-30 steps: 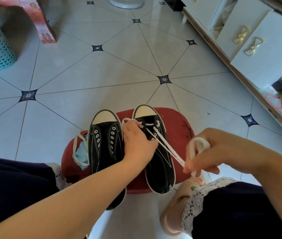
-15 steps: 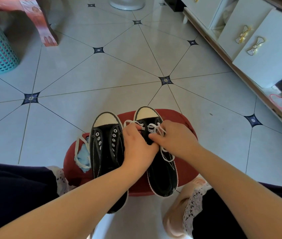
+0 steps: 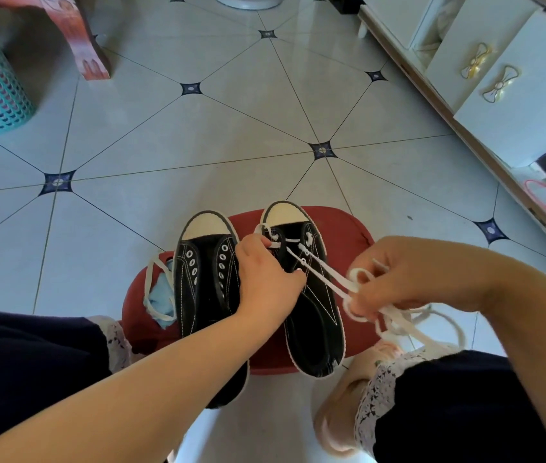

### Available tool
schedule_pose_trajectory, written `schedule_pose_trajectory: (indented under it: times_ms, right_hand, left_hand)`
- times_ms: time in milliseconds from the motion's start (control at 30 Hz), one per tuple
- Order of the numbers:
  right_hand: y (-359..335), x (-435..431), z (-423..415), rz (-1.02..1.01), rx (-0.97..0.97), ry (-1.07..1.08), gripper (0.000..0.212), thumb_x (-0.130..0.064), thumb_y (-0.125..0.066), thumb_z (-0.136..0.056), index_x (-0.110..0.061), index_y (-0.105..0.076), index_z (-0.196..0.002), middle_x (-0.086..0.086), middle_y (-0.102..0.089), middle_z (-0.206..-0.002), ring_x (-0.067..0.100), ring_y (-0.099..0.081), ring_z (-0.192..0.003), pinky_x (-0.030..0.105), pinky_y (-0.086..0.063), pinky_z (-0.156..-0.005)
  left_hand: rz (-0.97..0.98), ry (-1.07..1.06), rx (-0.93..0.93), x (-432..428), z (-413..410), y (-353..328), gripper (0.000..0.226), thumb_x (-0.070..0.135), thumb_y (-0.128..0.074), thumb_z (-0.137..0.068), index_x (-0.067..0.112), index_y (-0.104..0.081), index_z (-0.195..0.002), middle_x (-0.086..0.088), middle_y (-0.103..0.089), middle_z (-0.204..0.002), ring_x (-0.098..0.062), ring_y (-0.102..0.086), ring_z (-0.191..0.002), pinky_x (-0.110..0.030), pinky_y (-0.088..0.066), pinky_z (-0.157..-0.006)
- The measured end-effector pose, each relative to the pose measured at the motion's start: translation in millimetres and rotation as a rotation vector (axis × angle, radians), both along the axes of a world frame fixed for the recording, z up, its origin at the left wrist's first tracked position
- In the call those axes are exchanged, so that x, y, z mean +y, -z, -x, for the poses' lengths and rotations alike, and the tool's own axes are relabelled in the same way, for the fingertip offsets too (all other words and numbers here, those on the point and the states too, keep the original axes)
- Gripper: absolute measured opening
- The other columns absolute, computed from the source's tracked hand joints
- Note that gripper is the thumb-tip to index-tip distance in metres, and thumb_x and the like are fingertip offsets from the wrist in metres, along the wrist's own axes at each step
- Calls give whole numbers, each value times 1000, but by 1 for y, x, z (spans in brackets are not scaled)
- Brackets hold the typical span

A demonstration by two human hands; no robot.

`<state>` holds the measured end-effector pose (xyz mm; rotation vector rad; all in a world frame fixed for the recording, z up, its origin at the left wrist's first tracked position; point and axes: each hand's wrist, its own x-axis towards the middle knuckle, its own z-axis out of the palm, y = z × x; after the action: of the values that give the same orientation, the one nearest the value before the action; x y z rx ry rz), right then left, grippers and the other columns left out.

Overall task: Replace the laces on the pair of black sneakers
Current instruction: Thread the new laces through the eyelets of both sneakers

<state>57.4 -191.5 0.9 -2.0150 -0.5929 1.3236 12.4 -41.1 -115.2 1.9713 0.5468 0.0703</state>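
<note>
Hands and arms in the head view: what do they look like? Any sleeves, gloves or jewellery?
The left hand and right hand are bare, with no gloves, and no ring, watch or bracelet shows. The left forearm and right forearm are uncovered as far as the frame edge, so no sleeve appears in view.

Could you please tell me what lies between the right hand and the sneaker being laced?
In the head view, two strands of white lace run straight from the sneaker to the right hand, passing over the red stool.
</note>
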Motion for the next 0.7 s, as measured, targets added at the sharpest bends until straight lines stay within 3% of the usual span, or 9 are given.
schedule_pose_trajectory:
  times_ms: [133,233,300,367,433,533,633,700]
  right_hand:
    - [15,-10,-1,350,-219,-123,37,-20,-64,-80,-24,-51,-46,-12,-47,-47,0,-40,-44,11,-32,-48]
    - [42,-7,-5,565,-505,-121,30,-46,-58,-85,-18,-56,-75,-4,-56,-72,10,-54,-65,20,-40,-60]
    - [56,3,-7,512,-617,27,47,-57,-55,-82,-16,-57,-106,-1,-62,-101,16,-60,-91,28,-47,-76]
    - [64,19,-7,345,-626,187,55,-58,-54,-82,-18,-53,-120,-1,-60,-116,14,-57,-98,28,-45,-80]
    - [72,35,-7,285,-630,258,52,-56,-54,-83,-18,-52,-119,-3,-60,-108,12,-53,-90,25,-41,-71]
    - [82,46,-8,312,-675,284,40,-52,-55,-85,-16,-50,-100,-7,-52,-77,12,-50,-73,23,-34,-53]
    - [83,52,-9,275,-687,196,34,-40,-50,-91,-15,-45,-69,-3,-46,-65,14,-45,-63,25,-31,-52]
    - [76,52,-11,211,-648,181,35,-30,-52,-89,-11,-43,-61,2,-44,-61,16,-42,-61,28,-30,-54]
  left_hand:
    - [4,3,-7,0,2,1,50,12,-71,-73,15,-36,-109,-5,-36,-125,-13,-45,-102,-12,-35,-70]
    - [3,-2,-19,-1,4,-1,51,15,-72,-73,15,-37,-109,-5,-37,-124,-13,-46,-101,-11,-35,-68]
    - [-15,3,-22,-1,5,-2,52,16,-73,-73,14,-36,-109,-5,-36,-123,-13,-44,-101,-17,-37,-77]
    - [-19,11,-24,-2,6,-3,52,15,-73,-73,14,-35,-108,-5,-34,-122,-13,-42,-102,-20,-37,-81]
    - [-25,17,-27,-2,6,-3,51,15,-71,-74,12,-35,-111,-5,-33,-121,-12,-40,-100,-19,-36,-79]
    - [-46,20,-31,-2,6,-2,51,14,-70,-74,9,-37,-113,-5,-34,-121,-14,-42,-102,-18,-35,-78]
    - [-35,18,-24,-2,4,-2,53,13,-70,-73,8,-37,-114,-7,-35,-122,-14,-41,-101,-18,-34,-78]
    - [-8,14,-10,-1,3,-3,54,12,-71,-73,8,-37,-114,-7,-34,-122,-14,-41,-101,-18,-34,-78]
